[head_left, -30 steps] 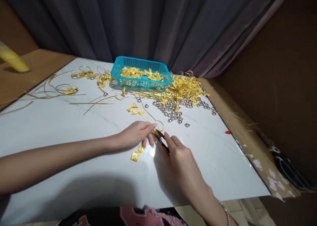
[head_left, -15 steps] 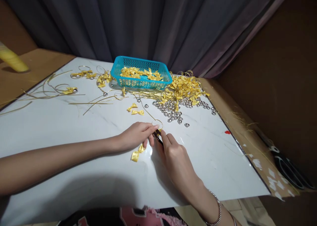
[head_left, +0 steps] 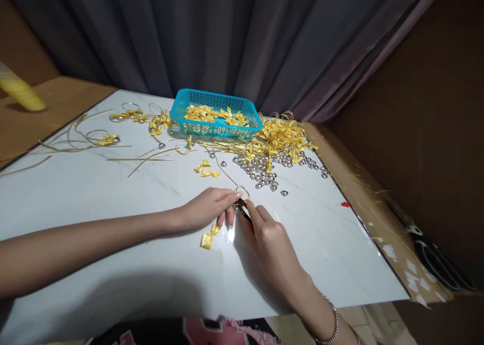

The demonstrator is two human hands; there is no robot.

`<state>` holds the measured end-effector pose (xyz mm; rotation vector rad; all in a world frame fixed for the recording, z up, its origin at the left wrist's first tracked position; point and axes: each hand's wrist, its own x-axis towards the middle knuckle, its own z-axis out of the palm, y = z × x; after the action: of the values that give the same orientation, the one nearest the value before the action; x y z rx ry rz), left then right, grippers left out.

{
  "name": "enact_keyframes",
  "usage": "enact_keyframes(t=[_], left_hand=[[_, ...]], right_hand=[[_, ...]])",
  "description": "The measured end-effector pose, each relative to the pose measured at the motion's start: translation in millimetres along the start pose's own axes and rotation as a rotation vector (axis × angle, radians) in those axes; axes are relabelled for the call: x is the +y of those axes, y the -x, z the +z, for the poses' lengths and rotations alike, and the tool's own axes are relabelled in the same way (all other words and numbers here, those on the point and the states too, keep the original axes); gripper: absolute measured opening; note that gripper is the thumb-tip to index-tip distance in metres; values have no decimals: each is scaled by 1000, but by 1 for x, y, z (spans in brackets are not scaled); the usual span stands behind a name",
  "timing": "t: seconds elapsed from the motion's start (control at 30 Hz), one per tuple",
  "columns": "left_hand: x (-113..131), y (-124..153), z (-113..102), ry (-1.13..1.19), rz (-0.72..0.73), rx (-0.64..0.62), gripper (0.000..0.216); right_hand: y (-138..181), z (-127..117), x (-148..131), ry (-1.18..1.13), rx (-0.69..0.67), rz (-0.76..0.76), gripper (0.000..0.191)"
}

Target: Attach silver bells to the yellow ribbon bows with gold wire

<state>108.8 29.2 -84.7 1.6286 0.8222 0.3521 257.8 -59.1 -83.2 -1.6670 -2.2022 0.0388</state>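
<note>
My left hand (head_left: 207,207) rests on the white table (head_left: 113,199), fingers pinched on a thin gold wire loop (head_left: 242,190) at its tips. A small yellow ribbon bow (head_left: 208,238) lies just under that hand. My right hand (head_left: 268,239) is closed on a dark slim tool (head_left: 244,211), whose tip meets the loop beside my left fingertips. Two loose yellow bows (head_left: 206,168) lie a little beyond the hands.
A turquoise basket (head_left: 215,114) of yellow bows stands at the back. To its right lie a heap of bows (head_left: 280,133) and several silver beads (head_left: 264,171). Gold wires and looped pieces (head_left: 102,136) are scattered at the left. A dark curtain hangs behind.
My right hand slid forward and left, bringing the tool tip up to the wire loop. The left hand stayed in place. The view shifted slightly.
</note>
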Motion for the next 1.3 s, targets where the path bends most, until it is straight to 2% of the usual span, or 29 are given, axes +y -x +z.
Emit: enact_keyframes(t=[0.1, 0.17, 0.23, 0.3, 0.37, 0.4, 0.5, 0.53, 0.67, 0.73, 0.8, 0.9, 1.03, 1.1, 1.23, 1.3], left_hand=[[12, -2, -12, -41, -52, 40, 44], [21, -2, -32, -232, -57, 168, 45], [29, 0, -58, -620, 17, 275, 38], [32, 4, -82, -1041, 63, 452, 23], [31, 9, -95, -1210, 119, 522, 19], [29, 12, -95, -1202, 177, 488, 22], [18, 14, -77, -1033, 367, 249, 29], [13, 12, -68, -990, 405, 213, 27], [-2, -2, -36, -820, 460, 219, 22], [-6, -9, -29, -727, 453, 212, 25], [-8, -14, -26, -625, 424, 197, 29], [-10, -15, -26, -374, 341, 143, 35], [-13, -17, -32, 119, 233, 10, 47], [-13, -19, -34, 376, 198, -75, 52], [-9, -22, -39, 679, 85, -245, 39], [-7, -22, -40, 734, 47, -260, 35]], right_hand=[[7, -9, 9, -15, 107, 41, 36], [14, -17, 23, 45, 146, 103, 38], [22, -25, 41, 164, 101, 191, 38], [28, -30, 58, 286, 17, 286, 35], [31, -33, 71, 370, -77, 325, 31], [30, -34, 75, 420, -115, 320, 29], [12, -36, 73, 561, -149, 221, 22], [1, -36, 69, 566, -136, 159, 19], [-52, -28, 49, 361, -90, -274, 33], [-73, -18, 42, 262, -148, -467, 25], [-85, -8, 39, 197, -195, -553, 9], [-85, 2, 40, 95, -116, -515, 7], [-78, 0, 46, -158, 73, -306, 17], [-77, -4, 47, -212, 130, -250, 18], [-79, -8, 44, -420, 178, -73, 12], [-78, -5, 40, -487, 185, -8, 11]])
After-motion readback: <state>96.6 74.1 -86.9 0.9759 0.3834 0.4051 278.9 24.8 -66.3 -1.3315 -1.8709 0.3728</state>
